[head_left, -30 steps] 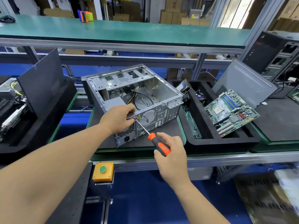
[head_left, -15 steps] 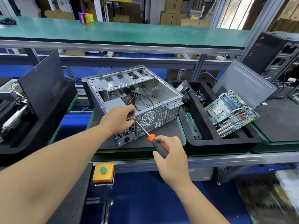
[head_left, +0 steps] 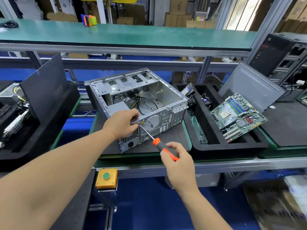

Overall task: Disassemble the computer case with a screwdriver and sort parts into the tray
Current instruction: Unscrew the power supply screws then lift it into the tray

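Observation:
An open grey computer case (head_left: pixel 167 97) lies on its side on a dark mat, its rear panel facing me. My left hand (head_left: pixel 122 122) grips the top rear edge of the case, fingers curled over it. My right hand (head_left: pixel 178 161) holds the orange-and-black handle of a screwdriver (head_left: pixel 157 143). The screwdriver's tip sits against the rear panel just beside my left thumb. To the right, a black foam tray (head_left: pixel 232 148) holds a green motherboard (head_left: pixel 237 116) leaning in one compartment.
A grey side panel (head_left: pixel 250 85) leans behind the tray. Another black tray with a dark panel (head_left: pixel 44 87) stands at left. A yellow button box (head_left: pixel 106 178) hangs at the bench front. A green shelf (head_left: pixel 132 34) runs overhead; another computer tower (head_left: pixel 285 53) is far right.
My right hand has shifted its grip down the screwdriver handle, showing more orange and black near the shaft. The left hand and the case stay put.

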